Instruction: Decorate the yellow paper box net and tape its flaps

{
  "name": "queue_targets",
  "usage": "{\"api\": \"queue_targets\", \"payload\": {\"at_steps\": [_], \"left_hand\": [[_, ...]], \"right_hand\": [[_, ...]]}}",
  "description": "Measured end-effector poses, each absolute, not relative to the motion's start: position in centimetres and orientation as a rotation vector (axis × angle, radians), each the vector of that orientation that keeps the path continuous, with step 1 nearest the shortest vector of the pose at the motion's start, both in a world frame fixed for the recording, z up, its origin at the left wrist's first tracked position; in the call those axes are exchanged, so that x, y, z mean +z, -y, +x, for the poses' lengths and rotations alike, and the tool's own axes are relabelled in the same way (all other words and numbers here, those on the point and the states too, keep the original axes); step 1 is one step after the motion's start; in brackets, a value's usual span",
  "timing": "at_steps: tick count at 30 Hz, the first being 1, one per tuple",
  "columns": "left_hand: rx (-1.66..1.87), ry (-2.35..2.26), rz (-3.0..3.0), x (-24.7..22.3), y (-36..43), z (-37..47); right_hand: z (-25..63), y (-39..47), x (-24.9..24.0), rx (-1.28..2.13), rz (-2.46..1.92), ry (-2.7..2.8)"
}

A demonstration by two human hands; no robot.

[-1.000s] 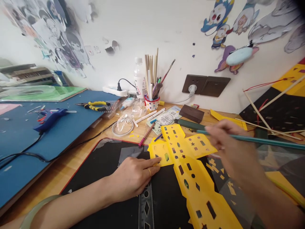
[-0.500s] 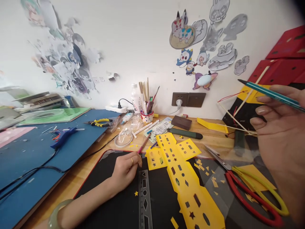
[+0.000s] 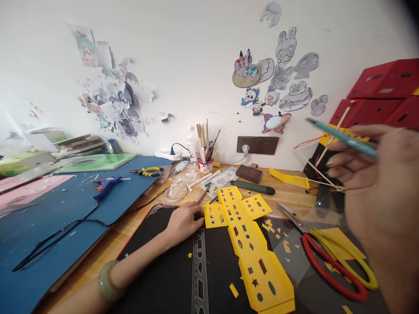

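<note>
My right hand is raised at the right, its fingers closed around a teal pencil with a dark end pointing left. My left hand, a jade-like bangle on its wrist, rests on the black mat. Its fingers close on the near end of a slim pink pen-like tool, whose far end points toward the wall. Beneath that hand lies a clear stencil ruler. Right of it is a flat yellow card cutout with star, diamond, oval and rectangular holes. A small yellow star lies left of the ruler.
Large scissors with red and yellow handles lie at the right among yellow scraps. A pen cup and a dark green utility knife sit farther back. Pliers and a blue glue gun lie on the blue board.
The camera view has shifted, so the scene sits lower and the wall pictures have moved. My right hand and pencil appear farther left and blurred. My left hand covers more of the pink tool.
</note>
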State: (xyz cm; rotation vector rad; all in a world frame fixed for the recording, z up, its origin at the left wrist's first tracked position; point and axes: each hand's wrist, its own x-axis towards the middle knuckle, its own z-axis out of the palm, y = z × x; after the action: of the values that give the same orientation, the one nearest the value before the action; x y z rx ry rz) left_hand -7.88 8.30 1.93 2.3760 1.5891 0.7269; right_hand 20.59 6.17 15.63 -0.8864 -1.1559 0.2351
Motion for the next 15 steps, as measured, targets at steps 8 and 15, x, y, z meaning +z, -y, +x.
{"api": "queue_targets", "payload": {"at_steps": [8,15], "left_hand": [[0.788,-1.512,2.433,3.4,-8.2,-4.9],[0.853,-1.394,2.673,3.9,-8.3,-3.1]], "right_hand": [[14.6,-4.4,6.6,-0.026,-1.216,2.257],[13.5,-5.1,4.5,-0.250,-1.328,2.350]]}}
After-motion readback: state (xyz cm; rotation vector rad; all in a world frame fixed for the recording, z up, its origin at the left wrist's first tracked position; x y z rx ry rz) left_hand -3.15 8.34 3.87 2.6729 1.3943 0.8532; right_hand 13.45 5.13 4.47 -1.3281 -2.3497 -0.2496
